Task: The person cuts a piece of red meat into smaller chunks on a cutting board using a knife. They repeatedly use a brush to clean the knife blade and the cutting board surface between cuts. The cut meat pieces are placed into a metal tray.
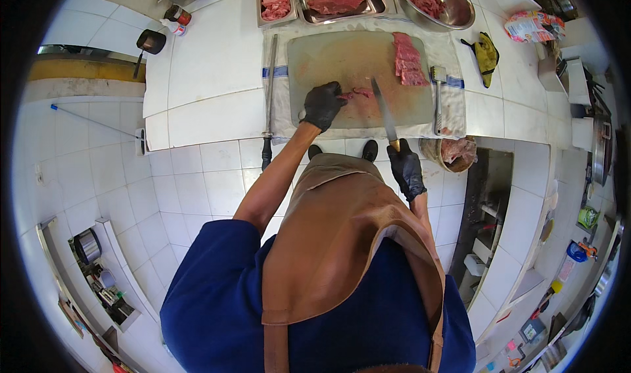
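My left hand (pixel 324 106), in a black glove, holds a small strip of red meat (pixel 346 96) at its fingertips, low over the cutting board (pixel 340 52). Just right of that strip lies another small meat piece (pixel 363 92). My right hand (pixel 407 170), gloved too, grips a kitchen knife (pixel 384 108) by its handle at the board's front edge. The blade points away from me across the board, its tip near the loose piece. Overlapping raw meat slices (pixel 410 60) lie at the board's far right.
A honing steel (pixel 271 87) and a meat mallet (pixel 438 99) flank the board on a cloth (pixel 281 124). Behind stand a small meat tray (pixel 294 15), a larger tray (pixel 303 19) with a big cut, and a steel bowl (pixel 461 10). A bucket (pixel 431 148) sits below the counter's front edge.
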`<action>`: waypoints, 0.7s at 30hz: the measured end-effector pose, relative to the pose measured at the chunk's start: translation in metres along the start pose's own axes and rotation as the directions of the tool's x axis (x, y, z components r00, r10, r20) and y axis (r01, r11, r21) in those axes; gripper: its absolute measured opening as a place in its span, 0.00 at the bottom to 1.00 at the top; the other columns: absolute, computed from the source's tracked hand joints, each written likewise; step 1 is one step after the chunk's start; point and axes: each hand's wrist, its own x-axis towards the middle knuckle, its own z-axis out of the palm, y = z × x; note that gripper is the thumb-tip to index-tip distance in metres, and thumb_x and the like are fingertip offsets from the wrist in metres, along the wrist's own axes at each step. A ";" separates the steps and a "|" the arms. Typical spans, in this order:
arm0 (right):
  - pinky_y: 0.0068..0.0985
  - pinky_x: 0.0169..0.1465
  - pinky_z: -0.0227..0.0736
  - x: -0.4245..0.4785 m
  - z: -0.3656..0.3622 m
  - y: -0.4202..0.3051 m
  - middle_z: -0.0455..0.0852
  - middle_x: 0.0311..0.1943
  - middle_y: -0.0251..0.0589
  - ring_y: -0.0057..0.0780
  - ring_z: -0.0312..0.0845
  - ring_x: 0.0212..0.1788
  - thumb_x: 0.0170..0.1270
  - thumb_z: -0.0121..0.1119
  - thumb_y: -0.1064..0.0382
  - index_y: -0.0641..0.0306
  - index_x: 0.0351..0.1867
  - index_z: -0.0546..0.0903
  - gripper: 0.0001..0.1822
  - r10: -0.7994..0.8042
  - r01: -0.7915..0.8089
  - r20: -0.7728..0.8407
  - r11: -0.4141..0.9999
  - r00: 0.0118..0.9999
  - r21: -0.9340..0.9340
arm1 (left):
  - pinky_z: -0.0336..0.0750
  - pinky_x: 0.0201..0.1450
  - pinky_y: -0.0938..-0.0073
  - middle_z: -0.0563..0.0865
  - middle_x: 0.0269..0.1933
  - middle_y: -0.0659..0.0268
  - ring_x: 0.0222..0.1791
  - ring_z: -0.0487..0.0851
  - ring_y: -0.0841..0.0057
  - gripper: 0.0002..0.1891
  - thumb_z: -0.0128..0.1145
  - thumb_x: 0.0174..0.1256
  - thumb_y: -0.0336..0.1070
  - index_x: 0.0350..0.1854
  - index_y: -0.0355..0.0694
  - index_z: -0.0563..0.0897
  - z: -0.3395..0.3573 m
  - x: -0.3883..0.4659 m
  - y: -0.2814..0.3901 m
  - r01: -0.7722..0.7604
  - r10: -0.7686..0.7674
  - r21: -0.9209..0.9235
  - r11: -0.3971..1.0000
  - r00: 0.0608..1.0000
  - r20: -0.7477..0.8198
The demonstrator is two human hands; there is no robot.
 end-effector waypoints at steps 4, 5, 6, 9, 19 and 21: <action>0.53 0.32 0.71 -0.002 0.006 -0.002 0.83 0.28 0.65 0.69 0.80 0.36 0.70 0.57 0.50 0.58 0.47 0.75 0.15 -0.042 0.045 0.073 0.998 0.996 -0.039 | 0.77 0.40 0.58 0.86 0.33 0.57 0.34 0.84 0.54 0.17 0.71 0.52 0.49 0.32 0.39 0.83 -0.019 -0.017 0.002 0.042 -0.040 0.085 0.996 0.999 -0.028; 0.53 0.32 0.71 -0.002 0.008 -0.002 0.83 0.27 0.65 0.69 0.80 0.36 0.70 0.57 0.50 0.58 0.47 0.74 0.15 -0.054 0.058 0.097 0.997 0.994 -0.041 | 0.77 0.40 0.58 0.86 0.33 0.58 0.34 0.84 0.53 0.16 0.70 0.52 0.47 0.32 0.40 0.84 -0.016 -0.016 0.003 -0.005 0.012 0.062 0.998 0.994 -0.104; 0.54 0.34 0.74 -0.002 0.005 -0.014 0.85 0.28 0.62 0.64 0.82 0.32 0.68 0.54 0.58 0.61 0.52 0.74 0.15 -0.058 0.076 0.146 0.990 0.988 -0.119 | 0.78 0.40 0.58 0.86 0.34 0.58 0.34 0.84 0.53 0.14 0.70 0.53 0.45 0.33 0.40 0.84 -0.014 -0.016 0.002 -0.048 0.056 0.045 0.998 0.981 -0.188; 0.53 0.34 0.75 -0.001 0.003 -0.031 0.85 0.26 0.61 0.63 0.83 0.31 0.70 0.52 0.56 0.61 0.50 0.73 0.13 -0.108 0.141 0.174 0.972 0.979 -0.186 | 0.79 0.39 0.59 0.86 0.35 0.57 0.35 0.85 0.55 0.10 0.68 0.54 0.40 0.34 0.41 0.86 0.004 -0.013 -0.007 -0.215 0.235 0.103 0.971 0.938 -0.254; 0.50 0.28 0.76 -0.010 -0.010 -0.048 0.85 0.23 0.57 0.55 0.84 0.26 0.72 0.50 0.57 0.62 0.49 0.73 0.13 -0.159 0.233 0.231 0.911 0.960 -0.339 | 0.80 0.36 0.60 0.87 0.32 0.58 0.31 0.85 0.56 0.03 0.65 0.56 0.34 0.30 0.42 0.86 0.027 -0.017 -0.022 -0.234 0.255 0.102 0.967 0.875 -0.411; 0.50 0.28 0.76 0.005 0.008 -0.041 0.85 0.22 0.57 0.56 0.84 0.25 0.72 0.50 0.57 0.63 0.50 0.73 0.14 -0.095 0.183 0.249 0.915 0.964 -0.360 | 0.80 0.36 0.60 0.87 0.33 0.58 0.32 0.85 0.56 0.03 0.65 0.56 0.35 0.30 0.42 0.86 0.029 -0.015 -0.028 -0.261 0.296 0.141 0.955 0.870 -0.394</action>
